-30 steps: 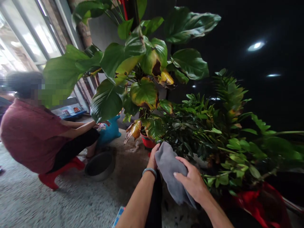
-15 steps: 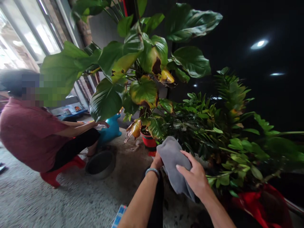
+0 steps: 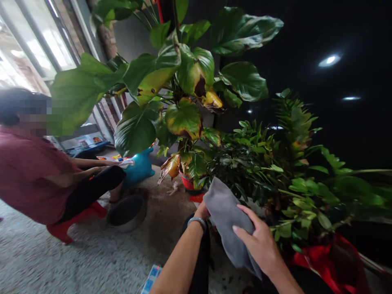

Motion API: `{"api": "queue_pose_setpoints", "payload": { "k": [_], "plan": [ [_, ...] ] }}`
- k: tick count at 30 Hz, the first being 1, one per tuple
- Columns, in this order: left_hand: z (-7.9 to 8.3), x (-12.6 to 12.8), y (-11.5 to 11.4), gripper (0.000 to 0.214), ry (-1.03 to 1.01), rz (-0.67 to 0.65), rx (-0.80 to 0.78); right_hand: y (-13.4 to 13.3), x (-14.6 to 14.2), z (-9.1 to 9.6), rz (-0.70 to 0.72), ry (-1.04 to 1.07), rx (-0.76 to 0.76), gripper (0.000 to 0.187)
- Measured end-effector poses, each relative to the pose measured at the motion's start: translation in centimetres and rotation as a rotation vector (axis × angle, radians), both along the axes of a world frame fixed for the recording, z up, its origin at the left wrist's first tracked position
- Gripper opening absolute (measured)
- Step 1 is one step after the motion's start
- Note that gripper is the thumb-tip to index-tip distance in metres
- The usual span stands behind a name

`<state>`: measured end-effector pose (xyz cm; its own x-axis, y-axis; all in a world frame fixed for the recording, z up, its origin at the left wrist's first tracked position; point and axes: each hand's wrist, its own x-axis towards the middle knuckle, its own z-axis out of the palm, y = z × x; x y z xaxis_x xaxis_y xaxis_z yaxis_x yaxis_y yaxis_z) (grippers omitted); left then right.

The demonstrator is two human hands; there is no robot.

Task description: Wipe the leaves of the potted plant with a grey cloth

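Observation:
A grey cloth (image 3: 226,222) hangs between my two hands, above the floor near my knees. My left hand (image 3: 202,212) is closed on its left edge, and most of those fingers are hidden behind the fabric. A bracelet (image 3: 197,222) circles my left wrist. On the cloth's right side, my right hand (image 3: 259,239) grips it with the thumb and index finger in front. Just beyond the cloth stands a red pot (image 3: 187,182) holding a large-leaved plant (image 3: 183,116), some of whose leaves are yellow and brown.
A seated person (image 3: 33,175) is at the left on a red stool (image 3: 76,222). Close by are a dark basin (image 3: 127,213) and a blue rounded object (image 3: 139,166). Bushy green plants (image 3: 254,155) and red material (image 3: 332,261) fill the right. A blue-and-white box (image 3: 151,279) lies below.
The cloth and my right hand have shifted slightly right and down, and the cloth's top is now more pointed. The seated person's hand has drawn down and back towards the lap.

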<state>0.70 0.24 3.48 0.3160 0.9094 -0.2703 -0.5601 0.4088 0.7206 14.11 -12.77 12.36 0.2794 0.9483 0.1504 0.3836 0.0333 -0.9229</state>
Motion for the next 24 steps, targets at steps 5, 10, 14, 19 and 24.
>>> {"api": "queue_pose_setpoints", "payload": {
  "k": [5,10,14,19,24],
  "plan": [
    [0.8,0.4,0.0,0.02,0.013,0.008,0.057,-0.6,2.3,7.2,-0.361,-0.013,0.251,0.061],
    [0.7,0.6,0.1,0.024,0.027,0.059,0.048,2.1,1.6,4.8,-0.284,0.061,0.227,0.064],
    [0.3,-0.1,0.5,0.029,0.074,0.067,0.028,-0.3,0.5,-0.6,-0.035,0.034,-0.029,0.05],
    [0.1,-0.5,0.8,0.028,0.041,0.091,0.095,-2.0,2.2,3.8,-0.21,0.052,0.099,0.056],
    [0.0,0.1,0.5,0.033,0.035,0.078,0.096,1.9,2.1,6.1,-0.418,0.017,0.291,0.065]
  ]
}}
